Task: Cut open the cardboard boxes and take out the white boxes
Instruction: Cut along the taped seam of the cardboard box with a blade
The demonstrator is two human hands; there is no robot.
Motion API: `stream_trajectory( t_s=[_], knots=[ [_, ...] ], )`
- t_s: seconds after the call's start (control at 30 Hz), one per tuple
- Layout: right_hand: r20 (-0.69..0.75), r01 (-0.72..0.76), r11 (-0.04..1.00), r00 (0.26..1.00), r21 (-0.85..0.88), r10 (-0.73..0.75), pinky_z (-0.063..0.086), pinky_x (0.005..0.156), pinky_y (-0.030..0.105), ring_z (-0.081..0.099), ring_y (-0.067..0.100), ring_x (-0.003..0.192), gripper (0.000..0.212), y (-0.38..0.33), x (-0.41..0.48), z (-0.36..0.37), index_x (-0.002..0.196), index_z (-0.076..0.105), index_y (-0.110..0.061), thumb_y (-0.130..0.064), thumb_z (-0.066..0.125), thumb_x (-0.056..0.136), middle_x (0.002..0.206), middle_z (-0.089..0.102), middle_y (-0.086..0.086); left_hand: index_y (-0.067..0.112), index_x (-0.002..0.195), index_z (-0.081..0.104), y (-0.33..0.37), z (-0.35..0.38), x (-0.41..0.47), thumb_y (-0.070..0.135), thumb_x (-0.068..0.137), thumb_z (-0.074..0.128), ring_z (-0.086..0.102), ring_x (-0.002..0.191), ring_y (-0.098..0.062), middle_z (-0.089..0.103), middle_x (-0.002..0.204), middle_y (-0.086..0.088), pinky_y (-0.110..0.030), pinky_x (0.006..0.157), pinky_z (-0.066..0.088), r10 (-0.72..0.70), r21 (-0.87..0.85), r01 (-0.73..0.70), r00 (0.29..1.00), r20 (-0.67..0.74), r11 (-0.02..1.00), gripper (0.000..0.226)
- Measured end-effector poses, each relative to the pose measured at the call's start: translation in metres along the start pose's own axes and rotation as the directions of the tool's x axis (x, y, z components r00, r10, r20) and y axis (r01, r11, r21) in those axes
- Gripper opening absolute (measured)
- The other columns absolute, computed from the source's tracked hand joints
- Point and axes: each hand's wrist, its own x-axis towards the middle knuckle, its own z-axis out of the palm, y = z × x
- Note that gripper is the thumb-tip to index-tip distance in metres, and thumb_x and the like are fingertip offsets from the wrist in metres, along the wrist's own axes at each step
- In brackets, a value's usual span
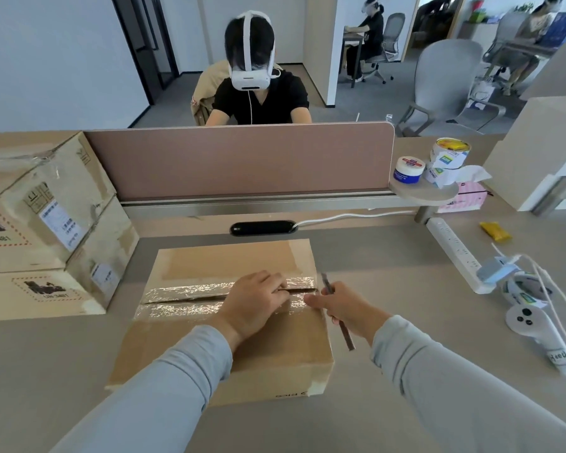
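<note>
- While two stacked cartons [46, 223] stand at far left, the cardboard box [229, 256] lies centre on the desk, its taped seam [183, 297] slit along most of its length;
- left hand [254, 302]: fingers curled, tips at the slit; whether they hook a flap cannot be told;
- right hand [347, 308]: grips a slim box cutter [346, 335] just beside the box's right edge;
- step, as judged: cutting near complete; the next move calls for parting the flaps; white boxes unseen, presumably inside.
</note>
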Motion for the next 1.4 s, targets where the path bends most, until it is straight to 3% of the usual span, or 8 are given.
stream_trajectory(
  t_s=[0.2, 0.43, 0.53, 0.8, 0.93, 1.07, 1.3, 1.4],
  knots=[
    [0.048, -0.009, 0.999, 0.999, 0.03, 0.008, 0.028, 0.049, 0.025, 0.029, 0.012, 0.049, 0.045, 0.004, -0.002, 0.0, 0.071, 0.039, -0.017, -0.042, 0.076, 0.074, 0.057, 0.036, -0.002, 0.02, 0.107, 0.058, -0.006, 0.001, 0.006, 0.015, 0.076, 0.045, 0.066, 0.069, -0.021, 0.07, 0.087, -0.002, -0.023, 0.061, 0.052, 0.043, -0.014, -0.044, 0.997, -0.071, 0.999, 0.035],
    [0.018, -0.028, 0.993, 0.999, 0.117, 0.026, 0.022, 0.048, 0.026, 0.023, 0.012, 0.05, 0.047, 0.002, -0.007, 0.003, 0.069, 0.032, -0.018, -0.033, 0.075, 0.078, 0.058, 0.031, 0.0, 0.021, 0.099, 0.046, -0.017, -0.004, 0.024, 0.022, 0.046, 0.082, 0.064, 0.064, -0.02, 0.066, 0.081, 0.0, -0.021, 0.061, 0.05, -0.042, -0.08, 0.041, 0.999, -0.008, 0.996, 0.064],
    [0.016, -0.008, 0.993, 1.0, 0.12, 0.007, 0.02, 0.047, 0.025, 0.02, 0.012, 0.049, 0.048, 0.0, -0.01, 0.005, 0.066, 0.029, -0.018, -0.03, 0.073, 0.081, 0.056, 0.027, -0.001, 0.018, 0.094, 0.055, -0.002, 0.0, 0.035, 0.016, 0.047, 0.084, 0.063, 0.062, -0.021, 0.065, 0.079, -0.001, -0.024, 0.06, 0.049, -0.028, -0.098, 0.023, 0.998, -0.048, 0.995, 0.055],
    [0.014, -0.07, 0.991, 0.998, 0.116, 0.069, 0.025, 0.045, 0.023, 0.027, 0.011, 0.048, 0.038, -0.003, -0.025, -0.005, 0.072, 0.036, -0.016, -0.033, 0.067, 0.085, 0.059, 0.033, -0.001, 0.013, 0.073, 0.067, -0.001, 0.01, 0.039, 0.023, 0.061, 0.079, 0.06, 0.057, -0.022, 0.062, 0.073, -0.002, -0.023, 0.05, 0.048, -0.046, -0.1, 0.041, 0.997, -0.056, 0.994, 0.02],
    [-0.018, -0.128, 0.98, 0.991, 0.15, 0.133, 0.028, 0.045, 0.022, 0.033, 0.011, 0.049, 0.03, -0.003, -0.029, -0.009, 0.083, 0.044, -0.011, -0.038, 0.046, 0.096, 0.089, 0.058, 0.003, 0.015, 0.072, 0.068, 0.005, 0.012, 0.036, 0.01, 0.052, 0.081, 0.061, 0.052, -0.017, 0.064, 0.07, 0.003, -0.019, 0.042, 0.045, -0.061, -0.108, 0.059, 0.998, -0.014, 0.992, 0.025],
    [-0.103, -0.092, 0.992, 0.99, 0.083, 0.101, 0.026, 0.044, 0.024, 0.032, 0.015, 0.047, 0.025, -0.013, -0.023, -0.02, 0.08, 0.04, -0.012, -0.019, 0.027, 0.1, 0.079, 0.06, 0.003, 0.012, 0.075, 0.074, 0.009, 0.02, 0.026, 0.016, 0.075, 0.049, 0.07, 0.068, -0.018, 0.072, 0.08, -0.001, -0.023, 0.052, 0.055, -0.071, -0.082, 0.064, 0.993, -0.091, 0.995, 0.025],
    [-0.126, 0.137, 0.975, 0.979, -0.177, -0.161, 0.04, 0.055, 0.02, 0.046, 0.012, 0.05, 0.011, -0.019, -0.008, -0.038, 0.086, 0.06, -0.014, -0.016, 0.053, 0.093, 0.063, 0.061, -0.002, 0.01, 0.076, 0.07, 0.013, 0.023, 0.017, 0.007, 0.073, 0.07, 0.063, 0.069, -0.023, 0.069, 0.09, -0.003, -0.027, 0.054, 0.053, -0.111, -0.045, 0.104, 0.975, -0.193, 0.994, 0.004],
    [-0.083, 0.155, 0.968, 0.981, -0.196, -0.174, 0.043, 0.058, 0.022, 0.048, 0.012, 0.05, 0.011, -0.022, -0.002, -0.04, 0.082, 0.062, -0.015, -0.017, 0.057, 0.091, 0.063, 0.064, -0.002, 0.011, 0.073, 0.068, 0.014, 0.018, 0.018, 0.003, 0.06, 0.083, 0.061, 0.065, -0.022, 0.068, 0.085, -0.002, -0.024, 0.053, 0.047, -0.107, -0.023, 0.105, 0.975, -0.195, 0.994, 0.021]
  ],
)
